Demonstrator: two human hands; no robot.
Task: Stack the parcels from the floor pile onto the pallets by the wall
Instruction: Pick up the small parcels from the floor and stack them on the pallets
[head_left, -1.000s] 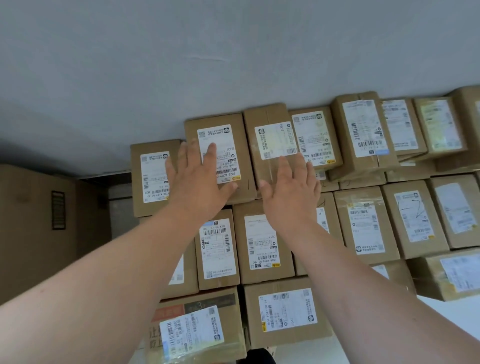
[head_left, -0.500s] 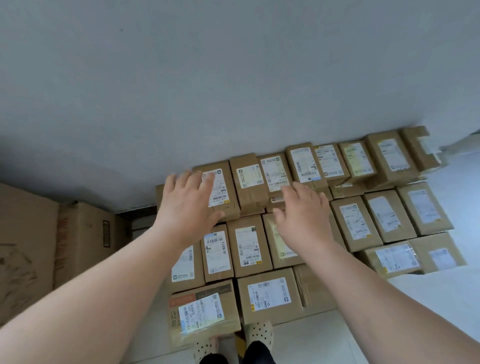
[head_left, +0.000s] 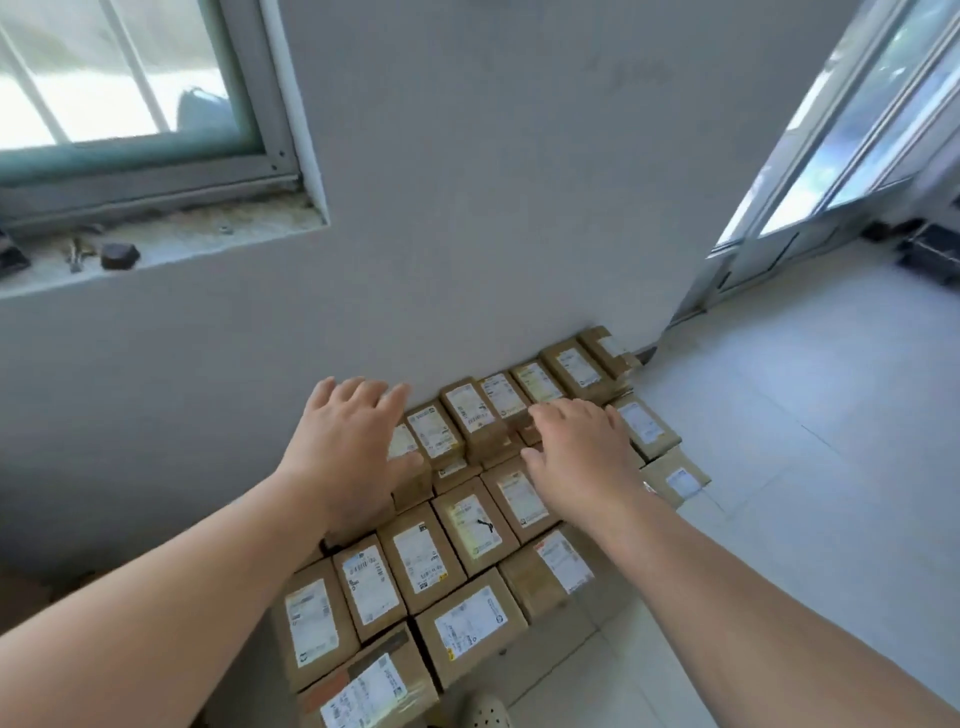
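A pale clog (head_left: 485, 712) pokes in at the bottom, right beside the nearest parcels (head_left: 470, 626). They sit in tight rows, labels up, running under both hands to the wall (head_left: 493, 208). Left hand (head_left: 348, 452) and right hand (head_left: 582, 457) are spread flat, palms down, holding nothing. Can't tell if they touch the parcels. There's a window (head_left: 130, 78) up past the left hand.

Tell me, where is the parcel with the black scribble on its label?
In the head view, the scribbled parcel sits centre frame, mid-stack, just below the gap between the left hand and the right hand.
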